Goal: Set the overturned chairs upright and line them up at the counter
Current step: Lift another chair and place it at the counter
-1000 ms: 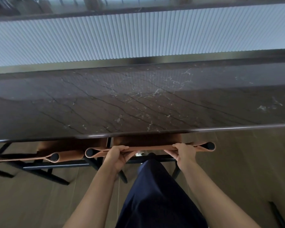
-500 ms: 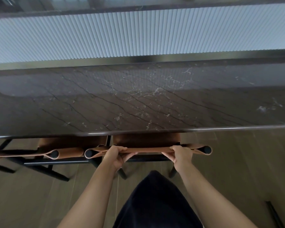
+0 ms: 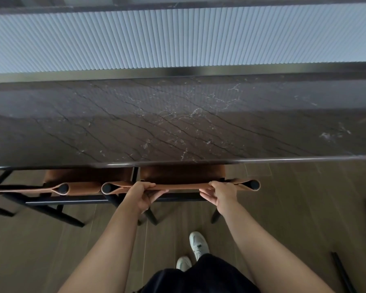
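A chair with a tan leather seat and backrest (image 3: 182, 186) on a black frame stands upright at the dark marble counter (image 3: 178, 127), its seat tucked under the counter's edge. My left hand (image 3: 143, 194) grips the top of its backrest near the left post. My right hand (image 3: 221, 193) grips the same backrest near the right post. A second, matching chair (image 3: 80, 188) stands upright right beside it on the left, also under the counter edge.
Black legs of another chair (image 3: 342, 273) lie low at the right edge on the wooden floor. My white shoes (image 3: 195, 248) stand just behind the held chair. A ribbed white panel runs along the far side of the counter.
The held chair has slid a little further under the counter, and my body has stepped back so my feet show. Both hands keep their grip on the backrest.
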`<act>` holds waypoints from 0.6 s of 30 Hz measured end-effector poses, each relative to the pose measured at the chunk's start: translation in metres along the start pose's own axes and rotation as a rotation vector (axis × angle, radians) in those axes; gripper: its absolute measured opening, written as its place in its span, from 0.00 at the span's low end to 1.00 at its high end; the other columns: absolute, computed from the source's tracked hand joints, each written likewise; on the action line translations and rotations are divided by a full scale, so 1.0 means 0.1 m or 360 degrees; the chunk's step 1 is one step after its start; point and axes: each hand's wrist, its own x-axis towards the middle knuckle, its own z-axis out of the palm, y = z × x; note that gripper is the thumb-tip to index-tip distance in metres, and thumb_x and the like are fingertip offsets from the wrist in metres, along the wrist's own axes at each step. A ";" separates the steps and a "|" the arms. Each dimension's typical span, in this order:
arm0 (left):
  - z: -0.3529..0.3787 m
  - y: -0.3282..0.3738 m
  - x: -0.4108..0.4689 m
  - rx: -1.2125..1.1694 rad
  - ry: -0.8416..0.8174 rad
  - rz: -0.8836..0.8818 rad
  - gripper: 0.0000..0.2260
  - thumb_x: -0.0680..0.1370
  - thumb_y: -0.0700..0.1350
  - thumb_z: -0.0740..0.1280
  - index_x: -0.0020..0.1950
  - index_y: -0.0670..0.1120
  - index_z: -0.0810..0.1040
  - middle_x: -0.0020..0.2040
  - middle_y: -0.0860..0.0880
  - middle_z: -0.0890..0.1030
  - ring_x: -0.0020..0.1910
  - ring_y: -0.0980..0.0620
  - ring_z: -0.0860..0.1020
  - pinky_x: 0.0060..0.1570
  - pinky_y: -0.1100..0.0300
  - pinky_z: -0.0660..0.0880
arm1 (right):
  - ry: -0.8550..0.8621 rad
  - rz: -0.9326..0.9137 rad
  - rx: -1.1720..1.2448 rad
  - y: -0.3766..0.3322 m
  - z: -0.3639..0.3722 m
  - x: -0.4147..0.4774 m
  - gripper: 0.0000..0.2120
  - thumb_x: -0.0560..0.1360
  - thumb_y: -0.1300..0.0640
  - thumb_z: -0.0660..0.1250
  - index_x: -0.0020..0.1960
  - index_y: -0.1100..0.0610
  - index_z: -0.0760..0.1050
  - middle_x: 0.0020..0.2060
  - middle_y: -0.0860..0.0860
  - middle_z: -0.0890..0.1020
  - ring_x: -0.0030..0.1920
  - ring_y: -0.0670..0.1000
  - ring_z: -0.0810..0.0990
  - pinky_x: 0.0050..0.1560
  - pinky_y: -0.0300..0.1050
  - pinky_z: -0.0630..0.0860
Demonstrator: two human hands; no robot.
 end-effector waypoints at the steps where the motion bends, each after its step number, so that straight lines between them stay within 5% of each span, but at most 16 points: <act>1: 0.00 0.00 0.00 -0.0003 0.0007 0.0007 0.10 0.77 0.30 0.60 0.58 0.35 0.72 0.47 0.30 0.81 0.42 0.31 0.83 0.29 0.53 0.81 | -0.0011 0.0008 0.0004 0.00 -0.01 0.01 0.08 0.78 0.69 0.65 0.55 0.63 0.72 0.46 0.63 0.83 0.41 0.58 0.86 0.32 0.49 0.83; 13: 0.02 -0.04 -0.04 0.0011 0.0064 0.0073 0.15 0.78 0.31 0.60 0.66 0.34 0.69 0.59 0.30 0.77 0.48 0.31 0.81 0.28 0.53 0.80 | -0.0055 0.0075 -0.0046 0.02 -0.06 0.04 0.07 0.77 0.66 0.68 0.55 0.63 0.73 0.42 0.61 0.84 0.37 0.55 0.86 0.30 0.45 0.82; 18: 0.04 -0.04 0.00 -0.0010 0.0101 0.0082 0.16 0.78 0.31 0.60 0.66 0.35 0.69 0.59 0.31 0.77 0.48 0.32 0.81 0.26 0.53 0.80 | -0.0106 0.0201 0.0365 -0.07 -0.04 0.03 0.15 0.76 0.73 0.64 0.61 0.63 0.71 0.47 0.63 0.79 0.45 0.61 0.82 0.45 0.56 0.82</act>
